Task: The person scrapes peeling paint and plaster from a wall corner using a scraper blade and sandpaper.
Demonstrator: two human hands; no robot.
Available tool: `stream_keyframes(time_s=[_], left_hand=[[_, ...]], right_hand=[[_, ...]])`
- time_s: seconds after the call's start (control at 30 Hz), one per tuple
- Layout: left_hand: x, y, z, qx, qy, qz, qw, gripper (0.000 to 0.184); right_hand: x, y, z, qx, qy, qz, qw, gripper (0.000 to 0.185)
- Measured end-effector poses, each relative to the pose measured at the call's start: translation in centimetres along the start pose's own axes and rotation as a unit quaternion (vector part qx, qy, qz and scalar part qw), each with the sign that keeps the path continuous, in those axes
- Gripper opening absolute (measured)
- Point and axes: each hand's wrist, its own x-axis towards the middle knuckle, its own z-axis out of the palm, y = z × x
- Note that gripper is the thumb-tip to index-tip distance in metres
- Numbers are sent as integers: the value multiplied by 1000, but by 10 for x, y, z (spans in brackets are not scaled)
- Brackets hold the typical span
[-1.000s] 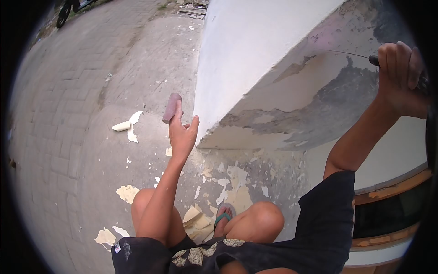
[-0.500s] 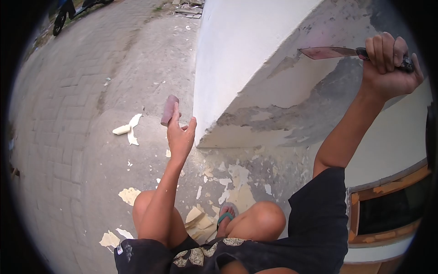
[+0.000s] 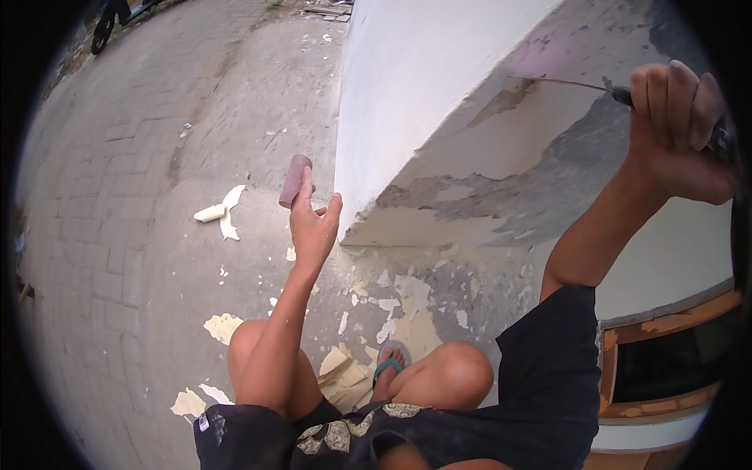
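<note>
My right hand (image 3: 677, 125) is wrapped round the black handle of a machete-like blade (image 3: 560, 81), seen nearly edge-on against the wall's patchy face (image 3: 501, 157). That face shows peeled paint and grey, rough plaster. On the left, my left hand (image 3: 313, 227) holds a rolled reddish-brown piece, which looks like sandpaper (image 3: 295, 181), with its thumb apart beside the white wall's edge (image 3: 392, 94). Whether the blade's tip touches the wall is hard to tell.
Paint flakes (image 3: 223, 327) and a curled pale piece (image 3: 210, 213) lie on the concrete ground (image 3: 188, 274). A wooden-framed window (image 3: 666, 321) is at lower right. Part of a motorbike (image 3: 104, 30) shows at upper left. My sandalled foot (image 3: 389, 362) is below the wall.
Since half a second ago my right hand has moved slightly right and down, and the blade has turned from broadside to nearly edge-on. My left hand has barely moved.
</note>
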Motion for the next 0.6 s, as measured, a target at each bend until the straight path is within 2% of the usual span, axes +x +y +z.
stream_keyframes(time_s=[0.13, 0.23, 0.33, 0.43, 0.57, 0.6], left_hand=[[3, -1, -2, 7, 3, 1, 1000, 72], [5, 1, -3, 15, 4, -21, 1000, 72], [8, -1, -4, -33, -16, -17, 999, 72], [6, -6, -2, -38, 6, 16, 999, 72], [5, -24, -9, -124, -27, 28, 991, 72], [-1, 0, -15, -51, -23, 4, 998, 72]], right_hand=[[16, 21, 39, -78, -61, 75, 992, 44], [28, 39, 76, -156, -169, 89, 969, 45], [20, 59, 112, -278, -280, 92, 914, 45], [-8, 82, 143, -410, -368, 113, 826, 41], [-16, 78, 155, -388, -302, 99, 865, 38], [-12, 77, 152, -373, -274, 104, 881, 39]])
